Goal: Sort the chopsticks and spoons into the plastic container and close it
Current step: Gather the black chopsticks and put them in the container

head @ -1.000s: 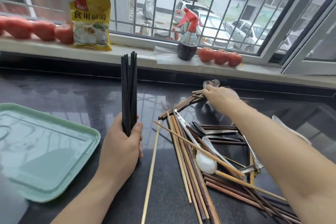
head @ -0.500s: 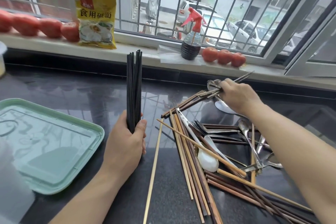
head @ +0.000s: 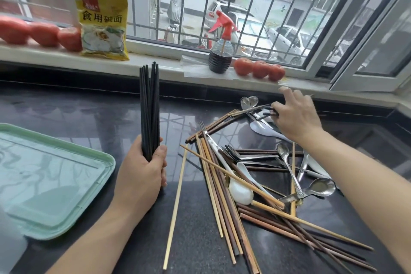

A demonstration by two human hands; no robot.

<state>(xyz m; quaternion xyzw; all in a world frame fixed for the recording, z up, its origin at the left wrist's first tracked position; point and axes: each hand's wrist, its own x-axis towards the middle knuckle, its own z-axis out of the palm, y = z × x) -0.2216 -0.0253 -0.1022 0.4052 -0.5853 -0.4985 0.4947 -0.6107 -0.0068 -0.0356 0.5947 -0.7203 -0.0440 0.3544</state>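
Fingers point(head: 270, 112) of the right hand point(head: 295, 115) pinch dark chopstick tips point(head: 265, 114) at the pile point(head: 255, 176), center right. Left hand point(head: 142, 176) grips upright black chopsticks point(head: 149, 109). Best drawn out lengthwise, then added to that bundle; green container lid point(head: 93, 196) waits lower left.

black chopsticks point(head: 149, 109): upright bundle, 9 o'clock | mixed chopsticks and spoons point(head: 255, 176): tangled heap, 3 o'clock | green lid point(head: 44, 180): flat, far 9 o'clock

- Black chopsticks point(head: 149, 109): matt, dark, smooth.
- Metal spoon point(head: 320, 188): polished, reflective.
- White spoon point(head: 241, 193): glossy, ceramic-looking.
- Countertop point(head: 89, 113): glossy dark speckled stone.
- Green lid point(head: 44, 180): smooth translucent plastic.
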